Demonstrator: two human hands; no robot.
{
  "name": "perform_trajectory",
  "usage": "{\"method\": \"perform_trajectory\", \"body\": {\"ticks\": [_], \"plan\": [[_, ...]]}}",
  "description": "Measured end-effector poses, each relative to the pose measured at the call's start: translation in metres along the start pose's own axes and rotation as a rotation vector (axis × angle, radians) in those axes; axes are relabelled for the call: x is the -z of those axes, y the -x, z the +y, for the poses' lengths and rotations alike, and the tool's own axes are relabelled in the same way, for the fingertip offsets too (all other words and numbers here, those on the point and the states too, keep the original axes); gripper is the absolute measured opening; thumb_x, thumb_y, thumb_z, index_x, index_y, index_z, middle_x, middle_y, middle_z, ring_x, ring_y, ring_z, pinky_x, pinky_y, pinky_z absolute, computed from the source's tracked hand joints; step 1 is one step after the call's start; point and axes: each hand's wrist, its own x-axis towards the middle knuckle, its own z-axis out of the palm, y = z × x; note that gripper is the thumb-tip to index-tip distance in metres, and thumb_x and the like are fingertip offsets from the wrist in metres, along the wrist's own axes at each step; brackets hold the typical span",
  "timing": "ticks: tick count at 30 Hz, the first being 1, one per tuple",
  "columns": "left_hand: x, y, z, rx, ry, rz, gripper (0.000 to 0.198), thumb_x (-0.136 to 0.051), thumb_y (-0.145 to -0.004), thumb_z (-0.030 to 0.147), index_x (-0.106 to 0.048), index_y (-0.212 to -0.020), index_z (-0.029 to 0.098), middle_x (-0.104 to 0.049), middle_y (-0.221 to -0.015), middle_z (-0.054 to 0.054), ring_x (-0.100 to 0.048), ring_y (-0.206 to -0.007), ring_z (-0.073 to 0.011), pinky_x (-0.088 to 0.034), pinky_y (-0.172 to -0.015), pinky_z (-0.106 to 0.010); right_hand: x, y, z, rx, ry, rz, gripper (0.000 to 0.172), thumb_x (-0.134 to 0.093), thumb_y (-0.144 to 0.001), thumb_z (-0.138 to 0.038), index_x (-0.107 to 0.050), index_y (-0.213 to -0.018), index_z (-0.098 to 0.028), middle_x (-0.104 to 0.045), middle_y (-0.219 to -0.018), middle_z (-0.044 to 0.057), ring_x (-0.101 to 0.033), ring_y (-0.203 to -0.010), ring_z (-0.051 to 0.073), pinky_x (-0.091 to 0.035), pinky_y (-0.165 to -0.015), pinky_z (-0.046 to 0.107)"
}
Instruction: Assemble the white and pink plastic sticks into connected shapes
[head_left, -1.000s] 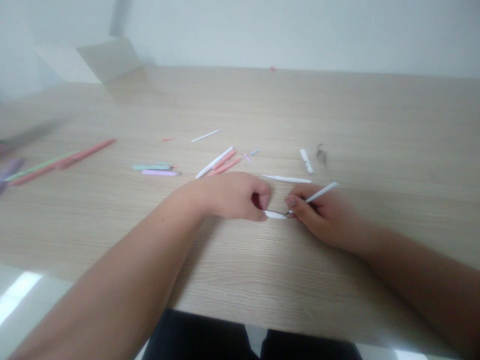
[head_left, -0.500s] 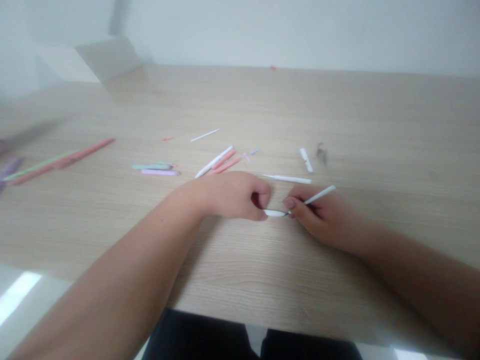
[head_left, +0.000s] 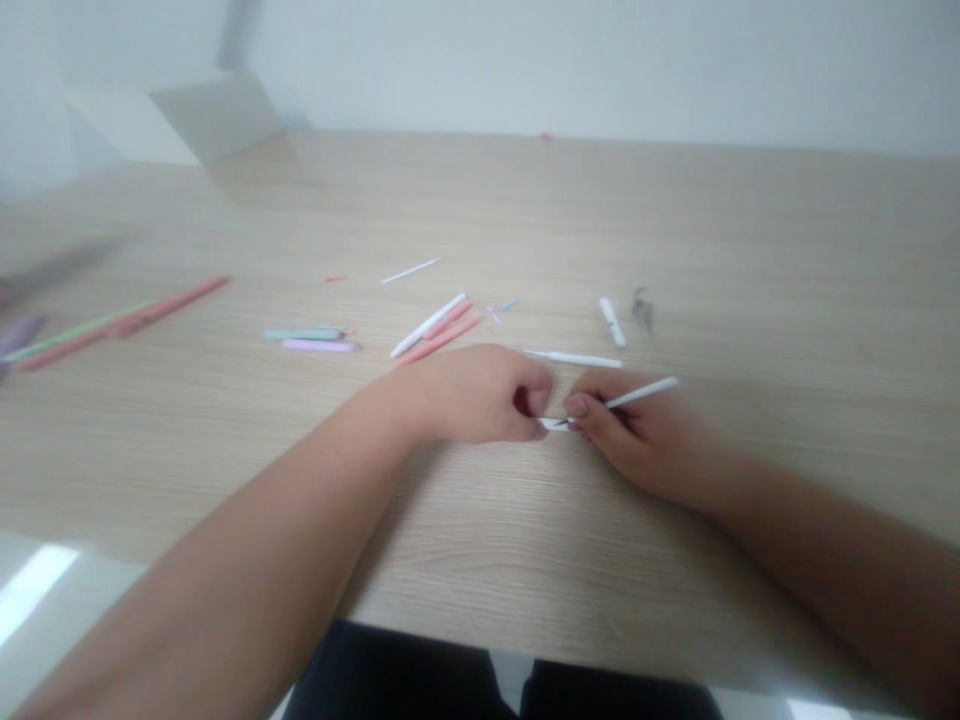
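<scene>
Holding a white piece in the clamped fingers of the left hand, and a white stick pinched in the right hand, apparently working tip against piece, though too blurred to confirm. Calling next, probably, for steady fingers and fine alignment, over the table, near the pink sticks.

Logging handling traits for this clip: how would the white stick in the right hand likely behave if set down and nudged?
The white stick is probably stiff: it juts straight from the right hand without sagging. It looks slim, so likely light. It seems rounded, so it may roll, though blur hides detail.
</scene>
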Motion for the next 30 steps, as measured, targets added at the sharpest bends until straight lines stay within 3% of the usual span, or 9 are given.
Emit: {"method": "perform_trajectory", "body": {"ticks": [5, 30], "plan": [[-0.0055, -0.0036, 0.0065, 0.002, -0.025, 0.054, 0.021, -0.068, -0.083, 0.043, -0.069, -0.083, 0.022, -0.07, -0.076, 0.0, -0.06, -0.07, -0.0163, -0.035, -0.062, -0.03, 0.0012, -0.0007, -0.0008, 0.013, 0.034, -0.021, 0.033, -0.05, -0.106, -0.041, -0.063, -0.082, -0.022, -0.06, -0.067, -0.001, -0.053, -0.061, 0.015, -0.039, -0.06, 0.029], [-0.0057, -0.0041, 0.0024, -0.027, 0.016, 0.046, 0.019, -0.067, -0.085, 0.04, -0.068, -0.082, 0.021, -0.069, -0.077, 0.002, -0.058, -0.07, -0.0145, -0.035, -0.064, -0.029, 0.0023, -0.0001, -0.0038, 0.176, 0.168, -0.009, 0.026, -0.049, -0.106, -0.031, -0.061, -0.084, -0.023, -0.065, -0.074, 0.002, -0.058, -0.067, 0.018, -0.04, -0.062, 0.03]]}}
